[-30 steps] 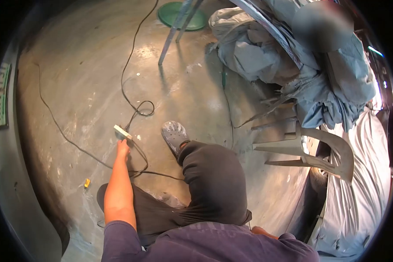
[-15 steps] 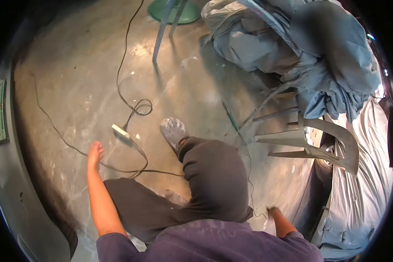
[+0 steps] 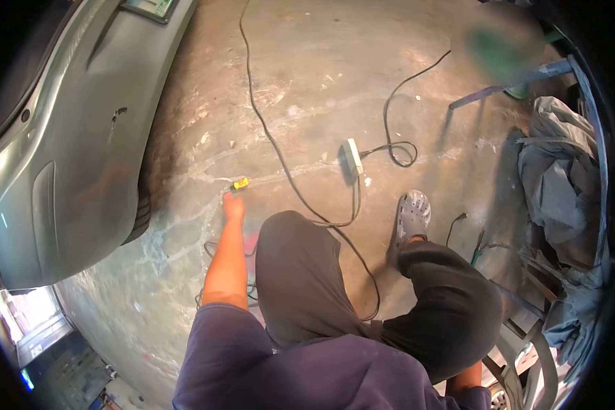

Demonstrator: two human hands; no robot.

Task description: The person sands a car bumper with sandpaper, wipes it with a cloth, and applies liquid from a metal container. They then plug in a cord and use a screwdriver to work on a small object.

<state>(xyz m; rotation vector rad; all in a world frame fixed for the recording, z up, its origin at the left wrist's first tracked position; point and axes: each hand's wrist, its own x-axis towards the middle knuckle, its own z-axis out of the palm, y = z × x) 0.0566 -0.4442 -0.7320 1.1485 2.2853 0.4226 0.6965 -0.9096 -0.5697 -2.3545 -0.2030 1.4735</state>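
My left hand (image 3: 232, 205) is stretched forward over the concrete floor, left of my knee, its fingers closed on a small yellow object (image 3: 240, 184) with a dark end. What that object is cannot be made out. Only my right forearm shows at the lower right, beside my bent leg; the hand itself is hidden. A white power strip (image 3: 353, 157) with a black cord lies on the floor between my left hand and my grey clog (image 3: 413, 213).
A silver car (image 3: 82, 178) stands along the left. At the right are a metal frame (image 3: 485, 96), grey covers (image 3: 560, 184) and a plastic chair (image 3: 543, 369). A green-handled tool (image 3: 477, 253) lies near my clog. Long black cable (image 3: 266, 133) crosses the floor.
The view has swung left, showing more of the car. My left hand was empty with fingers apart; now it is closed on the yellow object. My right hand has gone out of sight.
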